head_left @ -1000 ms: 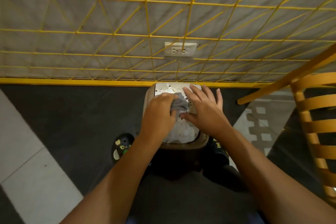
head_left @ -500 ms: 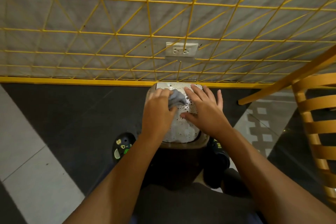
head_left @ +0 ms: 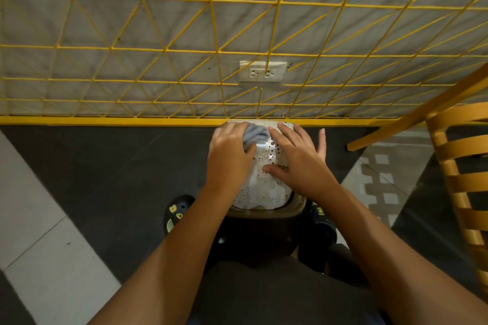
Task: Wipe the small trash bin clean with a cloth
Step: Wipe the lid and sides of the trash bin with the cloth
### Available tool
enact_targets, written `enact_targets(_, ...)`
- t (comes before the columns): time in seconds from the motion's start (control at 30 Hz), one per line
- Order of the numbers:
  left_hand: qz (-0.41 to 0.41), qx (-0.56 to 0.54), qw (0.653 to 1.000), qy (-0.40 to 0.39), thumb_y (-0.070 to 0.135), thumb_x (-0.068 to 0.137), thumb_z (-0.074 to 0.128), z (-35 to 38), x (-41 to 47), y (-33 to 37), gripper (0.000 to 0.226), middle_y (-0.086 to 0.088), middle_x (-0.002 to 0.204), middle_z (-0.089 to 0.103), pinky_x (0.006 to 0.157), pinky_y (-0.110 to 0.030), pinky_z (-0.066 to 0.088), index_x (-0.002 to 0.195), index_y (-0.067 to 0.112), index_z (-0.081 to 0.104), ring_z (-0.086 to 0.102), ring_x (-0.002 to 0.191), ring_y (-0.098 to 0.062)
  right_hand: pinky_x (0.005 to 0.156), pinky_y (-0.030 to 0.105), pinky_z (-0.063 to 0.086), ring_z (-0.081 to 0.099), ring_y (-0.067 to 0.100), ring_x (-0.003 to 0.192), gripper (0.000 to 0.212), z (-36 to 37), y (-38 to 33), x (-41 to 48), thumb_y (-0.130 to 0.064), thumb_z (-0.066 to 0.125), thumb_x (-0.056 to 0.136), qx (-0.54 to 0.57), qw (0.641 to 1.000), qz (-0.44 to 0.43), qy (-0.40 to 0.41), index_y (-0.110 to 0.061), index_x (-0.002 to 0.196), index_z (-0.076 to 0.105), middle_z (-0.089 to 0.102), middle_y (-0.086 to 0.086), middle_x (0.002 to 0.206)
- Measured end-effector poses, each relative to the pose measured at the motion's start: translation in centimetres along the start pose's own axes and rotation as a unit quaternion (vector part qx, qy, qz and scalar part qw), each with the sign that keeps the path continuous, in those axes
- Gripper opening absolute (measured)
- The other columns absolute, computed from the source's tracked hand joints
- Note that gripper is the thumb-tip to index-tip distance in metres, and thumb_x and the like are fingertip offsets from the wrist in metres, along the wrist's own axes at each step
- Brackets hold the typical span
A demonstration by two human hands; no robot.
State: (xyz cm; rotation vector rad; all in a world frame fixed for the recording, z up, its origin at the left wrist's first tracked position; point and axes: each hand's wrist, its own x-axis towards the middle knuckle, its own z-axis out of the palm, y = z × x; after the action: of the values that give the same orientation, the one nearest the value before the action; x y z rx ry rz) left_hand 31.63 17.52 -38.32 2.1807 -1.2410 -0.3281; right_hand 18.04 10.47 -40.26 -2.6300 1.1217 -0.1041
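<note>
The small trash bin (head_left: pixel 266 212) stands on the floor against the yellow baseboard, brown-bodied with a white lid (head_left: pixel 264 190) speckled with dark dots. My left hand (head_left: pixel 228 158) is closed on a bunched grey cloth (head_left: pixel 254 134) and presses it to the far left part of the lid. My right hand (head_left: pixel 298 158) lies flat on the right side of the lid, fingers spread, holding nothing. The bin's lower body is hidden behind my arms and torso.
A yellow wire grid (head_left: pixel 211 47) covers the grey wall, with a white power socket (head_left: pixel 262 71) behind it. A wooden slatted chair (head_left: pixel 459 179) stands at the right. My shoes (head_left: pixel 175 212) flank the bin on the dark and white floor tiles.
My left hand has slid the cloth away from me, from the middle of the lid to its far edge. My right hand stays flat on the lid.
</note>
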Motion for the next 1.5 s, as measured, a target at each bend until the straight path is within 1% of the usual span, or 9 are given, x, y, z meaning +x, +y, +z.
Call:
enact_targets(0.2,-0.106,-0.047,0.993,0.028,0.013,0.083,0.055,-1.1,2.1,-1.6,0.023,-0.015,0.094,0.062,0.076,-0.031,0.038,0.102,0.003,0.062,0.053,0.095,-0.030,0.107,0.054,-0.017,0.012,0.022,0.144,0.076,0.0,-0.1,-0.1,-0.054,0.061,0.078,0.003,1.000,0.003,-0.002,-0.032,0.143,0.026,0.025,-0.005,0.153)
enact_targets(0.4,0.002,-0.016,1.000,0.005,0.008,0.081,0.060,0.1,0.5,0.0,0.029,-0.012,0.107,0.064,0.083,-0.020,0.030,0.109,0.006,0.063,0.051,0.102,-0.029,0.108,0.055,-0.015,0.012,0.022,0.143,0.076,0.1,0.0,0.1,-0.054,0.060,0.078,-0.003,1.000,0.006,-0.002,-0.033,0.142,0.026,0.026,-0.006,0.153)
enact_targets(0.6,-0.122,-0.038,0.991,0.032,0.014,0.085,0.053,-0.8,1.5,-0.9,0.038,-0.014,0.114,0.059,0.092,-0.036,0.039,0.123,0.008,0.055,0.045,0.111,-0.027,0.107,0.054,-0.017,0.009,0.022,0.144,0.075,0.1,-0.1,0.0,-0.055,0.059,0.078,0.005,1.000,0.007,-0.003,-0.035,0.142,0.025,0.024,-0.007,0.153)
enact_targets(0.77,-0.010,0.026,0.999,0.019,0.012,0.084,0.059,-0.5,-0.4,-0.2,0.032,-0.012,0.111,0.062,0.090,-0.031,0.036,0.115,0.006,0.058,0.048,0.105,-0.028,0.105,0.055,-0.021,0.006,0.021,0.144,0.076,0.0,0.0,0.1,-0.058,0.058,0.078,0.003,1.000,0.012,-0.016,-0.036,0.143,0.023,0.022,-0.007,0.154)
enact_targets(0.9,0.017,0.033,0.999,0.000,0.014,0.084,0.059,0.1,0.0,0.4,0.037,-0.009,0.114,0.061,0.096,-0.033,0.035,0.120,0.009,0.056,0.047,0.109,-0.026,0.104,0.056,-0.022,0.004,0.021,0.145,0.075,-0.1,0.0,0.1,-0.057,0.056,0.080,-0.004,1.000,0.010,-0.019,-0.034,0.143,0.022,0.020,-0.007,0.155)
enact_targets(1.0,0.003,0.056,0.998,-0.004,0.017,0.087,0.054,0.4,1.0,0.2,0.037,-0.010,0.116,0.059,0.095,-0.033,0.031,0.122,0.008,0.054,0.046,0.111,-0.027,0.102,0.055,-0.026,0.005,0.019,0.145,0.074,-0.1,0.0,0.1,-0.056,0.056,0.081,-0.006,1.000,0.005,-0.019,-0.033,0.143,0.024,0.020,-0.006,0.155)
enact_targets(1.17,-0.114,0.049,0.992,0.014,0.021,0.088,0.050,0.1,1.9,-0.3,0.035,-0.014,0.116,0.058,0.093,-0.035,0.030,0.119,0.005,0.055,0.044,0.112,-0.028,0.099,0.054,-0.029,0.007,0.018,0.145,0.075,-0.3,-0.1,0.1,-0.057,0.056,0.080,-0.012,1.000,0.001,-0.017,-0.035,0.143,0.022,0.020,-0.006,0.155)
enact_targets(1.37,-0.003,0.048,0.999,0.014,0.015,0.081,0.063,1.2,0.0,1.2,0.039,-0.009,0.114,0.061,0.093,-0.032,0.029,0.119,0.010,0.057,0.047,0.111,-0.027,0.098,0.055,-0.030,0.009,0.019,0.145,0.073,-0.1,0.0,0.1,-0.057,0.056,0.080,-0.025,1.000,0.001,-0.014,-0.029,0.142,0.029,0.023,-0.004,0.154)
enact_targets(1.5,-0.020,0.049,0.998,0.016,0.014,0.083,0.058,1.4,1.0,1.2,0.037,-0.011,0.114,0.061,0.091,-0.032,0.028,0.120,0.008,0.056,0.047,0.110,-0.029,0.100,0.058,-0.026,0.008,0.020,0.145,0.072,-0.1,-0.1,0.1,-0.056,0.057,0.080,-0.018,1.000,0.002,-0.017,-0.030,0.141,0.030,0.023,-0.004,0.154)
